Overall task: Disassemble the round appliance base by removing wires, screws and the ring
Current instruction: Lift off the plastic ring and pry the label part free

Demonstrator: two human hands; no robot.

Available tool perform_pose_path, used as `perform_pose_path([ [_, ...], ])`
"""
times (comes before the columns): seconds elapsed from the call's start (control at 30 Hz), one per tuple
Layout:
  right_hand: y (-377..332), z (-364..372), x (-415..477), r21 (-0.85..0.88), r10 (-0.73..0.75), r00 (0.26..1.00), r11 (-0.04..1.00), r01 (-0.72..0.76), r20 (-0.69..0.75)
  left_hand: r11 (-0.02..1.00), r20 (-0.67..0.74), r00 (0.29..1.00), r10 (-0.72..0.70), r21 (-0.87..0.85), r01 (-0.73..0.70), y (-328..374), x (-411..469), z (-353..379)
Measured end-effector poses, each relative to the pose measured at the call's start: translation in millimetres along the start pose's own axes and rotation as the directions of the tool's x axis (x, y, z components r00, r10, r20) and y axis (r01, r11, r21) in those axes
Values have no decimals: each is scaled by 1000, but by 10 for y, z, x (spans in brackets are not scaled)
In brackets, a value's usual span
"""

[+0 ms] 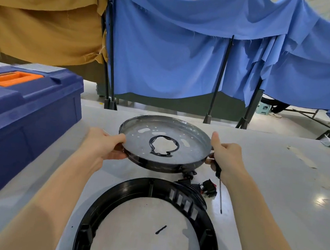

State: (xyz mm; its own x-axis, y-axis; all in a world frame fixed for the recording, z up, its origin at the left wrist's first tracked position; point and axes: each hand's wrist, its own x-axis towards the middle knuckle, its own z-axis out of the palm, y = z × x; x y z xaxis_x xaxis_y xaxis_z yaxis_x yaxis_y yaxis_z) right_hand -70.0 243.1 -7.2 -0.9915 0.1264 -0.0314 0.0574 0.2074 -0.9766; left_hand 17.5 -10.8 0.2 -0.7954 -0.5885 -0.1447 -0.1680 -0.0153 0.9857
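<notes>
Black ring [122, 190] flat on desk [276, 190], nearest. Beyond it, metal base [136, 144] held above desk, tilted: left hand [103, 144] fingers curled on its left rim, right hand [226, 157] pinching right rim, also holding screwdriver [220, 192]. Toolbox [21, 119] left.

The metal pan [137, 142] was dull silver-grey with a black outer rim, and a ragged black outline ran round its centre hole. Just nearer than the pan lay a black ring [146, 187] with pale rectangular slots, beside a black switch [209, 187] with a red rocker. Left of the pan stood a navy toolbox [21, 119] with an orange handle. Behind the pan hung blue cloth [167, 63] and, to its left, mustard-brown cloth [44, 16].
</notes>
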Motion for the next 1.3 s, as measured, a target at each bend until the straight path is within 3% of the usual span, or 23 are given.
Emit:
perform_pose_path([
  [0.3, 21, 49, 5, 11, 4, 1000, 1000, -4, -16, 997, -178, 984, -16, -71, 4, -321, 368, 280],
  [0.73, 25, 39, -24, 24, 8, 1000, 1000, -8, 9, 995, -43, 997, -71, 65, 74, -372, 454, 345],
  [1.03, 33, 34, -13, 24, -8, 999, 1000, 7, 39, 990, -20, 991, -134, -53, 133, -478, 472, 262],
  [1.17, 7, -25, -38, -5, -108, 974, 994, 111, 200, 987, -5, 989, -149, -67, 149, -437, 377, 185],
  [1.3, -41, -118, -141, -194, -187, 819, 921, 338, 542, 953, -62, 998, 14, 303, 5, -394, 228, 89],
])
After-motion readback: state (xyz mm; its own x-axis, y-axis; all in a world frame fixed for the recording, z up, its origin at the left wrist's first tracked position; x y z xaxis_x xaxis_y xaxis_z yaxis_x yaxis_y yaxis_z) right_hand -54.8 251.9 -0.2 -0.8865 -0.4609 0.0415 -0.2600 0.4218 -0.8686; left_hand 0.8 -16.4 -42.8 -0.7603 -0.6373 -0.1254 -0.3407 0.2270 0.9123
